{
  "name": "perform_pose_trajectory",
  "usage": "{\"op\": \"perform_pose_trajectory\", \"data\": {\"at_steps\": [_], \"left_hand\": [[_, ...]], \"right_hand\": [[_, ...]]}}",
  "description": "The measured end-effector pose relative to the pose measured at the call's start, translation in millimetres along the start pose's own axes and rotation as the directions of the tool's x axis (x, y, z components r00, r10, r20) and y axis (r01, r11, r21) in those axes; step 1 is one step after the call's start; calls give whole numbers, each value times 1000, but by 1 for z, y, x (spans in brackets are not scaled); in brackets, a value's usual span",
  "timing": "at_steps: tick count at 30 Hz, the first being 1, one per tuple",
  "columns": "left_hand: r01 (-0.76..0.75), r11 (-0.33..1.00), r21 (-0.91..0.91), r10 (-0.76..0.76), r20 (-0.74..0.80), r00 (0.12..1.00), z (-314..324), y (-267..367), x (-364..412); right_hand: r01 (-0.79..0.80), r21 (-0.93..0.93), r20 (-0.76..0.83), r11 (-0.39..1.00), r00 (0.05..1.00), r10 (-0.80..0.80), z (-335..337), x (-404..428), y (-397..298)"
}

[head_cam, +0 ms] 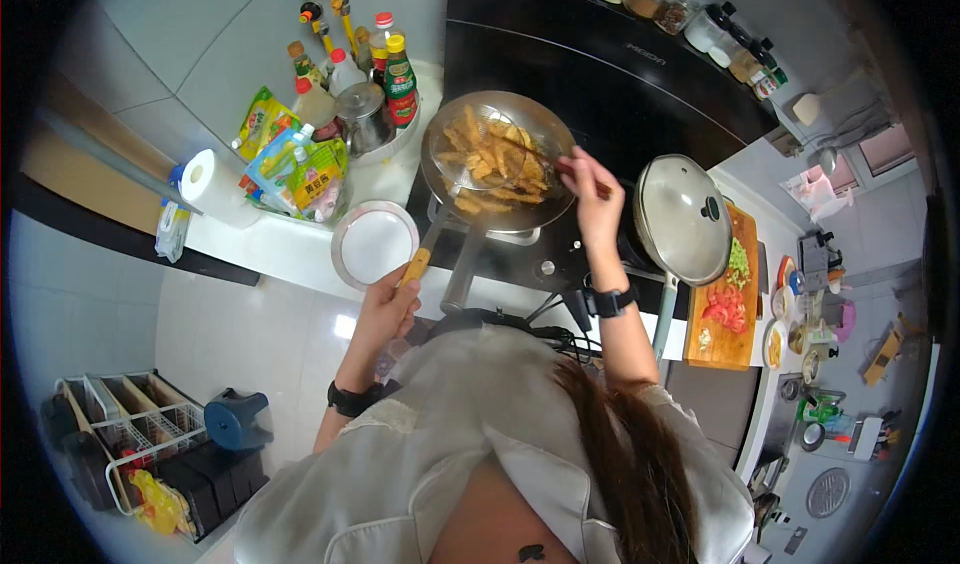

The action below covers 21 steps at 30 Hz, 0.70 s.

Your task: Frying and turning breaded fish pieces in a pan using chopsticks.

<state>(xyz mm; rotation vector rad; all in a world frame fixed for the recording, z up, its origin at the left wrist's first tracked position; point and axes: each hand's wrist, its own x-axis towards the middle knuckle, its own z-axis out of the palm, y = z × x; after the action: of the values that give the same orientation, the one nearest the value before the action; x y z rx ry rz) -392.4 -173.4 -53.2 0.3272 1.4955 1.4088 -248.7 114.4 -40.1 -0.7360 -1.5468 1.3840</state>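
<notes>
My left hand (pixel 388 310) grips the wooden handle of a wire skimmer (pixel 424 253), whose mesh head is over the wok. In my right hand (pixel 596 189) is a pair of dark red chopsticks (pixel 559 165), their tips among the food. Browned fried strips (pixel 491 159) lie in the wok (pixel 551 118), some in or against the skimmer's mesh; which exactly is hard to tell. The wok sits on the left side of a black gas stove, its handle (pixel 463 271) pointing towards me. Left of that handle stands a white plate (pixel 375 244) with a patterned rim.
A lidded pan (pixel 681 215) stands on the right burner. Beyond it, a wooden cutting board (pixel 724 339) holds chopped tomato and chopped green vegetable. Bottles (pixel 400 80), a metal pot (pixel 365 118) and sauce pouches (pixel 307 181) crowd the left counter, beside a paper roll (pixel 217 185).
</notes>
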Motion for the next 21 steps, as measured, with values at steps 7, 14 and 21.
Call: {"op": "perform_pose_trajectory", "data": {"at_steps": [7,14,21], "left_hand": [[-59,998,24,61,-83,995,-11,14,-16],[-144,989,31,147,-114,983,-15,31,-26],[-112,994,13,112,-151,982,-17,20,-24]], "right_hand": [[66,131,-98,989,994,-53,-58,-26,18],[343,-525,500,779,865,-43,-38,-33,32],[536,-466,685,704,722,-97,-50,-17,5]]}}
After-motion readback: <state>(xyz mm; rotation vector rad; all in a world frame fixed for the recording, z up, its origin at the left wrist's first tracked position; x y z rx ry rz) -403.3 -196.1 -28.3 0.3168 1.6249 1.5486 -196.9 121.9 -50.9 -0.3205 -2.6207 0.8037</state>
